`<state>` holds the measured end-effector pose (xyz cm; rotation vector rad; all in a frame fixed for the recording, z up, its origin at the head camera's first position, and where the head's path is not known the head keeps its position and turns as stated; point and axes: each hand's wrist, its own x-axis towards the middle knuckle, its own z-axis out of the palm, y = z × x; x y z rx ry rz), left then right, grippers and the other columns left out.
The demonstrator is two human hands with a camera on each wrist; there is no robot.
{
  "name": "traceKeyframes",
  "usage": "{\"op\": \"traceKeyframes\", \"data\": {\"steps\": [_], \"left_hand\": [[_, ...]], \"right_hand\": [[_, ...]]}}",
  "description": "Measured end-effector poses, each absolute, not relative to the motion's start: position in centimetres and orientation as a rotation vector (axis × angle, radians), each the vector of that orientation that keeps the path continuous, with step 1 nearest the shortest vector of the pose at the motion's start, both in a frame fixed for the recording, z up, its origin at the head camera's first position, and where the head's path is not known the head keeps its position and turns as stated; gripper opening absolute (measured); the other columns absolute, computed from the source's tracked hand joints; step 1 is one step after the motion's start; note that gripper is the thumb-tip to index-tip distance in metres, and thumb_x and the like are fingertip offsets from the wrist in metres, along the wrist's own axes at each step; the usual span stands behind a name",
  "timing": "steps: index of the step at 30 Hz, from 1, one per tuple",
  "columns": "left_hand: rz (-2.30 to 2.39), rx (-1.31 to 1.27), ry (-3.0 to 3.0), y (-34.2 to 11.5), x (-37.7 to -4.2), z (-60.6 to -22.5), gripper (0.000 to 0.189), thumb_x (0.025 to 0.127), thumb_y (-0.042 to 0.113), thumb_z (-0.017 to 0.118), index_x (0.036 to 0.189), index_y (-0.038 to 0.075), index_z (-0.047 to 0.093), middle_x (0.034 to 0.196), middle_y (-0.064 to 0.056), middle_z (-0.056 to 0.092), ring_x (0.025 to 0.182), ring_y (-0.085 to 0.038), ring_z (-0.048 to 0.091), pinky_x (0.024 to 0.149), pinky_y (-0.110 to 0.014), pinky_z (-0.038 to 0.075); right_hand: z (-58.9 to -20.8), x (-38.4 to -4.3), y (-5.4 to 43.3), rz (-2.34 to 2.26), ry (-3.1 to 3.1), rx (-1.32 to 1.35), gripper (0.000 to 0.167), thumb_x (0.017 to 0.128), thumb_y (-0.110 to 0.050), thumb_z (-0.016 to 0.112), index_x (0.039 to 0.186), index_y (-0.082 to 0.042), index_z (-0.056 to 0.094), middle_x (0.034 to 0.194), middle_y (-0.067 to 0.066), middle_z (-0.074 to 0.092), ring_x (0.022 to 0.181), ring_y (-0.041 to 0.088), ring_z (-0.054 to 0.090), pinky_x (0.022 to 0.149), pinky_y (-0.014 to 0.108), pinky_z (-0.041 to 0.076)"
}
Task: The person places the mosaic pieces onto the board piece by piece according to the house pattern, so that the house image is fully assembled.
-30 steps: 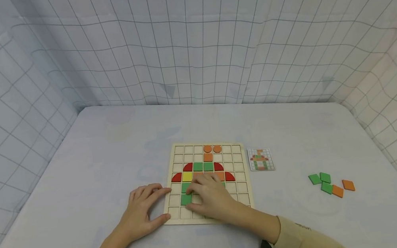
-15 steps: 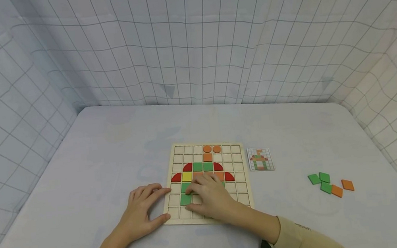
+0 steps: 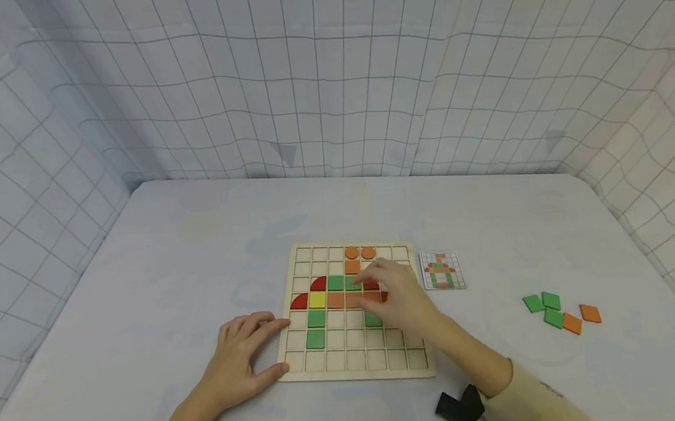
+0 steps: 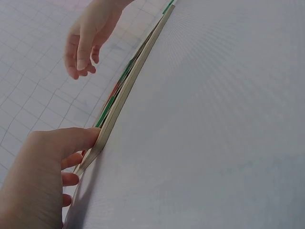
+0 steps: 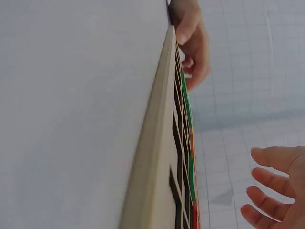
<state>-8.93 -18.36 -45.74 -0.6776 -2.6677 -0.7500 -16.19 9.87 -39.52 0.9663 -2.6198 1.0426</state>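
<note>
A wooden grid board (image 3: 358, 361) lies flat on the table, partly filled with green square tiles (image 3: 316, 338), orange square tiles (image 3: 335, 300), a yellow tile (image 3: 317, 300), red curved pieces (image 3: 299, 301) and orange discs (image 3: 351, 253). My left hand (image 3: 242, 365) rests at the board's left edge, its thumb and index finger spread apart and touching the rim. Over the right half hovers my right hand (image 3: 408, 305), fingers loosely bent, covering part of a red piece. Nothing shows between its fingers (image 5: 269, 181) in the right wrist view, where it is apart from the board.
Right of the board lies a small pattern card (image 3: 443, 270) printed with a coloured grid figure. Farther right are several loose tiles, green (image 3: 532, 303) and orange (image 3: 590, 313). A black curved object (image 3: 461, 407) is beside the right sleeve (image 3: 532, 398). Grid-patterned cloth (image 3: 330, 75) hangs behind the table.
My right hand has lifted and moved right and up from the board's centre, uncovering the lower green tiles, orange row and bare cells. The left hand stays where it was.
</note>
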Motion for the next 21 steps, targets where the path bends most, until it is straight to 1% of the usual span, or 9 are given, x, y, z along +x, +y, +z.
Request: {"op": "traceKeyframes", "data": {"steps": [5,8,11,13,16,18,21], "left_hand": [[-0.746,-0.672,-2.671,-18.4,-8.9,-45.7,0.056,0.067,0.037,0.073,0.118,0.021,0.058,0.114,0.002,0.05,0.105,-0.019,0.039,0.086,-0.043,0.023],[-0.747,-0.674,-2.667,-18.4,-8.9,-45.8,0.055,0.067,0.037,0.073,0.118,0.021,0.058,0.114,0.001,0.05,0.105,-0.019,0.039,0.086,-0.043,0.023],[-0.748,-0.681,-2.659,-18.4,-9.0,-45.8,0.055,0.067,0.037,0.073,0.118,0.021,0.058,0.114,0.001,0.05,0.105,-0.02,0.039,0.086,-0.043,0.023],[-0.75,-0.682,-2.656,-18.4,-9.0,-45.9,0.055,0.067,0.037,0.073,0.118,0.021,0.058,0.114,0.001,0.05,0.105,-0.02,0.039,0.086,-0.043,0.023],[-0.754,-0.679,-2.658,-18.4,-9.0,-45.8,0.055,0.067,0.037,0.073,0.118,0.021,0.058,0.114,0.001,0.05,0.105,-0.02,0.039,0.086,-0.043,0.023],[-0.756,-0.677,-2.659,-18.4,-9.0,-45.8,0.055,0.067,0.037,0.073,0.117,0.021,0.059,0.114,0.001,0.05,0.105,-0.02,0.039,0.086,-0.043,0.023],[-0.758,-0.677,-2.663,-18.4,-9.0,-45.8,0.055,0.067,0.037,0.073,0.117,0.02,0.059,0.113,0.001,0.05,0.105,-0.019,0.039,0.087,-0.044,0.023]], "right_hand": [[-39.9,-17.8,13.3,1.08,-2.595,0.885,0.027,0.074,-0.011,0.075,0.098,-0.003,0.065,0.093,0.008,0.063,0.084,0.024,0.058,0.07,0.039,0.047],[-40.0,-18.3,15.5,1.117,-2.61,0.795,0.029,0.074,-0.008,0.074,0.1,-0.001,0.064,0.093,0.012,0.062,0.083,0.026,0.058,0.072,0.039,0.05],[-39.9,-18.6,17.9,1.092,-2.602,0.732,0.029,0.074,-0.004,0.074,0.101,0.001,0.063,0.092,0.014,0.061,0.082,0.028,0.057,0.069,0.039,0.051],[-39.9,-18.7,19.6,1.065,-2.583,0.712,0.031,0.072,0.0,0.074,0.101,0.002,0.063,0.092,0.015,0.061,0.082,0.029,0.057,0.069,0.041,0.05],[-40.0,-18.8,22.1,0.956,-2.585,0.676,0.032,0.072,0.001,0.073,0.102,0.001,0.063,0.093,0.015,0.062,0.083,0.029,0.056,0.071,0.044,0.046],[-40.1,-18.6,23.8,0.933,-2.609,0.639,0.033,0.073,0.002,0.073,0.104,0.002,0.062,0.096,0.015,0.062,0.085,0.029,0.055,0.074,0.046,0.043],[-40.1,-18.2,26.2,0.912,-2.675,0.557,0.032,0.076,-0.002,0.071,0.106,0.0,0.061,0.099,0.015,0.061,0.088,0.027,0.053,0.076,0.047,0.04]]}}
